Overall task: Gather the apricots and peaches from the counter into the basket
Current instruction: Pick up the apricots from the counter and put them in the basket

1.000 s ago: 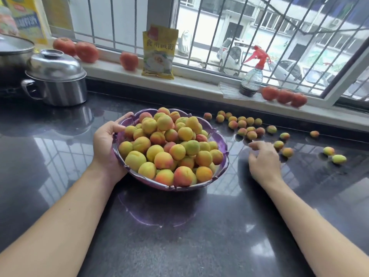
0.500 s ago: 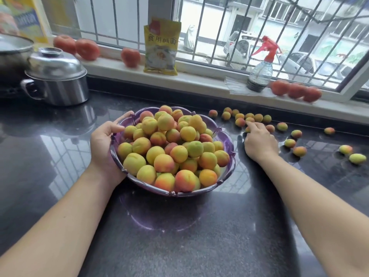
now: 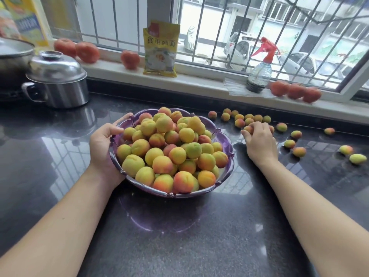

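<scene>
— Basket [image 3: 225,139]: where does it stand?

— On the dark counter [image 3: 179,236], right in front of me, purple with a scalloped rim, heaped well above that rim with apricots and peaches [image 3: 171,148], yellow, orange and some green.

— And the rest of the kitchen?

— A steel pot [image 3: 58,80] with its lid on sits at the far left of the counter. On the sill stand a yellow packet [image 3: 160,49] and a red-topped spray bottle [image 3: 259,74], with tomatoes [image 3: 85,51] to either side.

— Your hands?

— My left hand [image 3: 102,146] grips the basket's left rim, fingers curled over the edge, thumb along the outside. My right hand [image 3: 257,139] lies on the counter just right of the basket, fingers curled round a small fruit [image 3: 248,129] at the near edge of the loose cluster.

— What remains outside?

— Loose fruit [image 3: 251,117] near the back wall beyond my right hand, and a few scattered singles [image 3: 357,158] farther right, well apart from the basket.
</scene>
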`<state>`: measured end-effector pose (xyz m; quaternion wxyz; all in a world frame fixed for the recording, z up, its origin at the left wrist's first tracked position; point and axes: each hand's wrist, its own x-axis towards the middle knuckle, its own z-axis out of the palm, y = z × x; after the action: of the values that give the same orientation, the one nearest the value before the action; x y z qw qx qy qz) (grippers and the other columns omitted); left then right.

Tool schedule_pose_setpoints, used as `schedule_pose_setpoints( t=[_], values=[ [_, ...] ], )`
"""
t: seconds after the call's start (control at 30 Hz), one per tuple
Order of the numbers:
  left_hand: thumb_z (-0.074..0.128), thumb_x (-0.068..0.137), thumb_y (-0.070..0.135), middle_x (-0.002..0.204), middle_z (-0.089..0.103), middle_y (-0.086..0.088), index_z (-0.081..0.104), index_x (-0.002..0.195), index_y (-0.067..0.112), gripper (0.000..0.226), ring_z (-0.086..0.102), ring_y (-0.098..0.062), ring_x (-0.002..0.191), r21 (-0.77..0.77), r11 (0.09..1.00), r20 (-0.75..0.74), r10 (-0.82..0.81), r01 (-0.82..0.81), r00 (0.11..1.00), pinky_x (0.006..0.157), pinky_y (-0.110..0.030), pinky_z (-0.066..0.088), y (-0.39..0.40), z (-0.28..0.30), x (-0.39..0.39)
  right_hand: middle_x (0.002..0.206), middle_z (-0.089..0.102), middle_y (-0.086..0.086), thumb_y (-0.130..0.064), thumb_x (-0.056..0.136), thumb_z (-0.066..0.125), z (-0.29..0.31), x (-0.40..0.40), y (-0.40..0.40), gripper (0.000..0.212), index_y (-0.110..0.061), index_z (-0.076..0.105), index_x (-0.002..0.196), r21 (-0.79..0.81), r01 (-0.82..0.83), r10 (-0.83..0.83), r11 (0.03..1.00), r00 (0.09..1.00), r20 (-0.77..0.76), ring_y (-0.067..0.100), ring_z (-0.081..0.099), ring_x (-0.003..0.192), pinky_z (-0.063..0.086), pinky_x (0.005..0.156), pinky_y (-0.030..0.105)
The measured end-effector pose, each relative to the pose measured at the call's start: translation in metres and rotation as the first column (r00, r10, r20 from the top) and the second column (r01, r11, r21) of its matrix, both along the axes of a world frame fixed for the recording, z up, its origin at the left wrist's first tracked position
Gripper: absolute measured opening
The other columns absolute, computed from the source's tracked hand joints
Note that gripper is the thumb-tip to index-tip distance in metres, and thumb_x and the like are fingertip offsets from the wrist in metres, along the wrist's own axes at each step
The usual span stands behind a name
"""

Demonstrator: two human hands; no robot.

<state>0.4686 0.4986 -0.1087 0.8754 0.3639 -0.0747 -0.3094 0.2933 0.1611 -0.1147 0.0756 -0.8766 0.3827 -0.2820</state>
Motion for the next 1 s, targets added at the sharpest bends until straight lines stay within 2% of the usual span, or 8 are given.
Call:
schedule_pose_setpoints(
  t=[0.27, 0.33, 0.4, 0.47, 0.57, 0.67, 0.77, 1.0],
  values=[
    [0.051, 0.077, 0.019, 0.123, 0.073, -0.018, 0.061, 0.135, 0.012, 0.059, 0.072, -0.037, 0.110, -0.025, 1.000, -0.009, -0.006, 0.006, 1.000, 0.094, -0.051, 0.060, -0.002, 0.002, -0.001, 0.090, 0.063, -0.012, -0.019, 0.092, 0.073, 0.014, -0.016, 0.026, 0.032, -0.014, 0.065, 0.122, 0.179, -0.210, 0.133, 0.961, 0.920, 0.368, 0.014, 0.059, 0.090, 0.044, 0.078, 0.012],
    [0.044, 0.088, 0.016, 0.124, 0.073, -0.018, 0.061, 0.135, 0.012, 0.050, 0.072, -0.037, 0.110, -0.018, 1.000, -0.016, -0.005, 0.005, 1.000, 0.093, -0.051, 0.060, -0.002, 0.000, 0.000, 0.098, 0.071, -0.007, -0.017, 0.091, 0.075, 0.030, -0.014, 0.036, 0.031, -0.019, 0.070, 0.122, 0.211, -0.341, 0.226, 0.916, 0.874, 0.431, 0.011, 0.064, 0.094, 0.052, 0.090, 0.021],
    [0.039, 0.094, 0.017, 0.124, 0.073, -0.018, 0.061, 0.135, 0.012, 0.046, 0.072, -0.037, 0.110, -0.014, 1.000, -0.019, -0.006, 0.006, 1.000, 0.093, -0.050, 0.061, -0.002, 0.000, -0.001, 0.099, 0.072, -0.003, -0.009, 0.088, 0.076, 0.052, -0.012, 0.056, 0.032, -0.021, 0.072, 0.117, 0.233, -0.480, 0.330, 0.846, 0.813, 0.479, 0.008, 0.065, 0.093, 0.055, 0.091, 0.031],
    [0.038, 0.095, 0.017, 0.123, 0.073, -0.018, 0.061, 0.135, 0.012, 0.046, 0.073, -0.037, 0.109, -0.012, 1.000, -0.022, -0.002, 0.001, 1.000, 0.092, -0.050, 0.061, -0.001, 0.001, -0.002, 0.098, 0.070, -0.002, -0.004, 0.089, 0.074, 0.077, -0.009, 0.086, 0.035, -0.022, 0.070, 0.118, 0.266, -0.599, 0.427, 0.755, 0.758, 0.493, 0.007, 0.065, 0.087, 0.054, 0.087, 0.025],
    [0.038, 0.095, 0.016, 0.124, 0.073, -0.019, 0.060, 0.138, 0.011, 0.049, 0.073, -0.037, 0.110, -0.011, 1.000, -0.031, 0.000, 0.000, 1.000, 0.090, -0.050, 0.062, -0.001, 0.004, -0.004, 0.113, 0.068, 0.000, -0.016, 0.098, 0.064, 0.105, -0.003, 0.130, 0.028, -0.024, 0.067, 0.125, 0.346, -0.681, 0.562, 0.645, 0.730, 0.388, 0.008, 0.069, 0.092, 0.056, 0.087, 0.026],
    [0.039, 0.094, 0.016, 0.124, 0.073, -0.020, 0.059, 0.139, 0.011, 0.050, 0.073, -0.038, 0.109, -0.009, 1.000, -0.049, 0.004, -0.005, 0.999, 0.089, -0.050, 0.062, -0.001, 0.005, -0.004, 0.119, 0.060, -0.011, -0.021, 0.103, 0.056, 0.113, 0.006, 0.155, 0.026, -0.030, 0.068, 0.124, 0.267, -0.670, 0.655, 0.693, 0.740, 0.155, 0.007, 0.064, 0.102, 0.055, 0.091, 0.029],
    [0.038, 0.095, 0.015, 0.119, 0.074, -0.018, 0.060, 0.135, 0.011, 0.046, 0.075, -0.036, 0.103, -0.007, 1.000, -0.057, 0.008, -0.008, 0.998, 0.085, -0.049, 0.063, -0.001, 0.007, -0.006, 0.114, 0.059, -0.015, -0.025, 0.099, 0.064, 0.111, 0.012, 0.171, 0.023, -0.034, 0.070, 0.119, 0.152, -0.669, 0.681, 0.727, 0.730, -0.047, 0.006, 0.061, 0.096, 0.055, 0.087, 0.034],
    [0.037, 0.096, 0.014, 0.120, 0.075, -0.018, 0.060, 0.140, 0.010, 0.050, 0.076, -0.034, 0.100, 0.012, 1.000, -0.062, 0.020, -0.020, 0.998, 0.079, -0.047, 0.065, 0.000, 0.010, -0.008, 0.107, 0.060, -0.011, -0.033, 0.093, 0.071, 0.099, 0.020, 0.185, 0.020, -0.031, 0.072, 0.112, 0.067, -0.635, 0.639, 0.769, 0.766, -0.074, 0.006, 0.059, 0.087, 0.054, 0.079, 0.032]
  ],
)
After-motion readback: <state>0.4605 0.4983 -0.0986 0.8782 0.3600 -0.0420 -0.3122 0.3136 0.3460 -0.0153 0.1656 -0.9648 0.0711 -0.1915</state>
